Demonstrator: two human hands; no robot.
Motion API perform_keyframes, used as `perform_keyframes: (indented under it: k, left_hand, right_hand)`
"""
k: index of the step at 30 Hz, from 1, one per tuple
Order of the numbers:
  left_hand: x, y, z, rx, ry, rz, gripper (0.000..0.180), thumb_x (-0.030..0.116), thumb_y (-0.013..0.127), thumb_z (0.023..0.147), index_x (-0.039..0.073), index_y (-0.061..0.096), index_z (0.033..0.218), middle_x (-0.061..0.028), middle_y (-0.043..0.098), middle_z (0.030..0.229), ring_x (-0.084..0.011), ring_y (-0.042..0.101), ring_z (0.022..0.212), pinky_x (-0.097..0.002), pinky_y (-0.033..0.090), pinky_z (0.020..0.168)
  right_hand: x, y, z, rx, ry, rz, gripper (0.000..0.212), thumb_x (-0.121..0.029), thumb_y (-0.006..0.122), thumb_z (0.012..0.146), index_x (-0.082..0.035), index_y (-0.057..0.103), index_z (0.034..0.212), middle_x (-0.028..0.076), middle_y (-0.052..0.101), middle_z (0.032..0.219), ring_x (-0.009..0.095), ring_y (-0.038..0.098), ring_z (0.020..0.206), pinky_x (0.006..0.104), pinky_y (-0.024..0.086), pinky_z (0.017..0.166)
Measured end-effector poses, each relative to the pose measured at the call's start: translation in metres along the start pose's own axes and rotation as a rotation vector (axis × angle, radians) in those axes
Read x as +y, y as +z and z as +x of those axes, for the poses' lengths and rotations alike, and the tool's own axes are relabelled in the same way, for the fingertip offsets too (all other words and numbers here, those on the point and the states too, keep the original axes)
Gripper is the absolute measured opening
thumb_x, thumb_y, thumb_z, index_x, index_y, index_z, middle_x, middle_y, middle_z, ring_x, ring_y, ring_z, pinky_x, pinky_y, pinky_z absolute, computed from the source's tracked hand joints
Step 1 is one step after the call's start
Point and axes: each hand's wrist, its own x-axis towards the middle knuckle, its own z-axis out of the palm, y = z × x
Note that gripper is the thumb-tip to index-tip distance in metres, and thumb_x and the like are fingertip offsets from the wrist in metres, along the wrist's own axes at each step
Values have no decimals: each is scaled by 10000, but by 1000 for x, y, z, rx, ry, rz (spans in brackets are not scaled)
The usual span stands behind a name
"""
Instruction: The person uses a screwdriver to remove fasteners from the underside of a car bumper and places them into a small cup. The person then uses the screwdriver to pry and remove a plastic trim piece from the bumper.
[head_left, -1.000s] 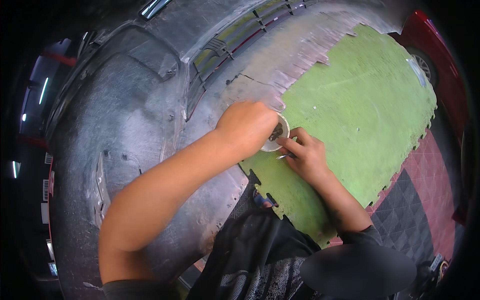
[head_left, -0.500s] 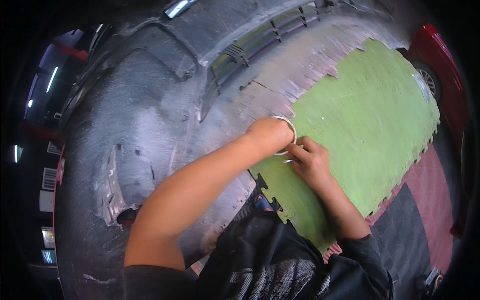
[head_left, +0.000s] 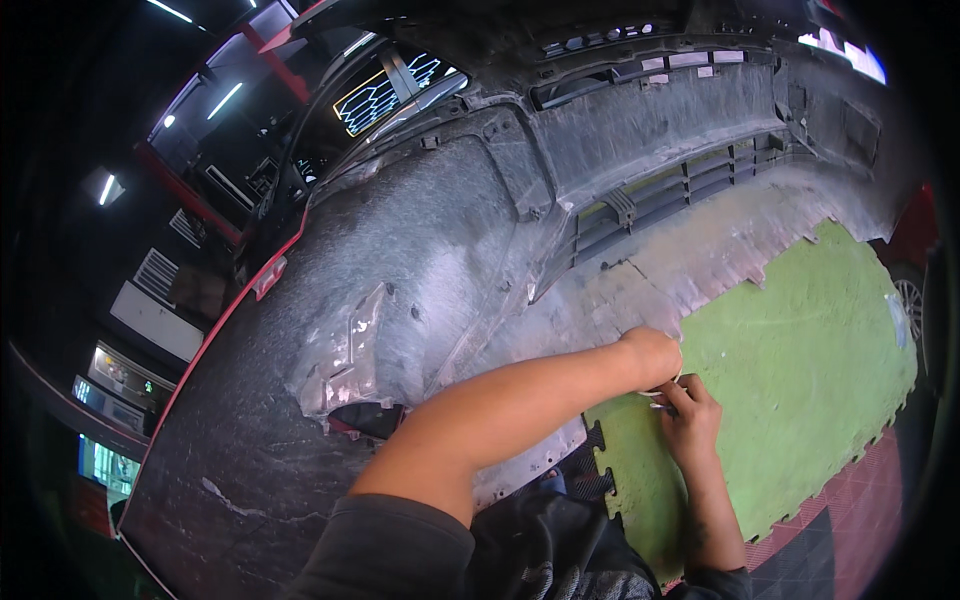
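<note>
One cup (head_left: 681, 364) at left hand (head_left: 652, 358) and right hand (head_left: 692, 412)

Cup is mostly hidden, seen between one grey bumper (head_left: 420, 240), left, and one green mat (head_left: 800, 340), right. Left grip cannot be told; right fingers are curled near cup, pinch unclear.

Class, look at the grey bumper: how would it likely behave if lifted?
The bumper would probably flex, since it looks like a wide, thin shell. Its ragged lower edge could tear or crumble where it is already frayed. The slim grille bars might snap if gripped.
</note>
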Motion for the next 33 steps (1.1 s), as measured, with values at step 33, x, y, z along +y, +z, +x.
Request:
perform_keyframes:
  k: [33]
  left_hand:
    - [-2,-52,-127,310,-27,-952,259,252,711,995,-3,747,1023,-70,707,828,-165,623,768,-351,507,717]
  right_hand:
    - [-39,-36,5,40,309,727,339,-35,826,910,-28,755,1242,65,752,1037,110,590,755,270,496,685]
